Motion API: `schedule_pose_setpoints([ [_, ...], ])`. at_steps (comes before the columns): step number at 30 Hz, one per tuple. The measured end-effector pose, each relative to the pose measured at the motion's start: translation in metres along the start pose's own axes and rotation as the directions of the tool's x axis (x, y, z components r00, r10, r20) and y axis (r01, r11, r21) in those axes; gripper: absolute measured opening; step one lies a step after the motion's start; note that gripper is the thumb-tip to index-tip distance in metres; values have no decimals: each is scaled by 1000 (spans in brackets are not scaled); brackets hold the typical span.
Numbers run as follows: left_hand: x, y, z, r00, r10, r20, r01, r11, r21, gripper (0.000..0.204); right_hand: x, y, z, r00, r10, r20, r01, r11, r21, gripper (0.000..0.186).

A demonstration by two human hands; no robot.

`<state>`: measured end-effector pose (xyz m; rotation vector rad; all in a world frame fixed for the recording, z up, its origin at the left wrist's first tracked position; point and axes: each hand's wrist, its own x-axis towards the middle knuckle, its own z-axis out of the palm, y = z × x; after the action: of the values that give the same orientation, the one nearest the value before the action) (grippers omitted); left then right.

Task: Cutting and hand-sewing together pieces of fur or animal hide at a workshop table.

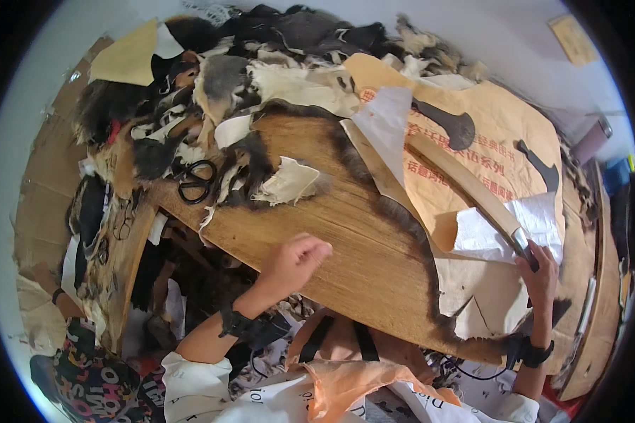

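Observation:
My left hand (293, 266) hovers over the brown wooden board (346, 268) with its fingers curled in; nothing shows in them. On the right, my right hand (540, 271) is closed around a small knife-like tool (522, 243) with a silvery front part and a dark grip. The tool meets the near end of a long wooden strip (466, 185) lying on the brown printed paper (504, 127). Below that hand lies a pale hide piece (483, 299) with dark fur along its edge. Its underside faces up, and a slit runs through it.
Black-handled scissors (196, 182) lie at the board's left, beside a fur scrap (289, 180). Fur pieces (222, 81) pile up at the back. Two dark blades (448, 127) rest on the paper. Another person's arm (67, 303) is at the far left.

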<state>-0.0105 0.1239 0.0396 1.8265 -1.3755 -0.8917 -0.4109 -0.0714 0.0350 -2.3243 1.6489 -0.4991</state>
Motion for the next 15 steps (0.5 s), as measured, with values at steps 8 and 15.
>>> schedule_pose_setpoints([
  [8,57,-42,-52,822,159,-547,-87,984,156,17,5,23,5,979,-184,-92,165,969,-184,36],
  [15,118,-35,-66,982,107,-154,-80,982,173,21,22,-130,29,993,-99,-70,115,954,278,11],
])
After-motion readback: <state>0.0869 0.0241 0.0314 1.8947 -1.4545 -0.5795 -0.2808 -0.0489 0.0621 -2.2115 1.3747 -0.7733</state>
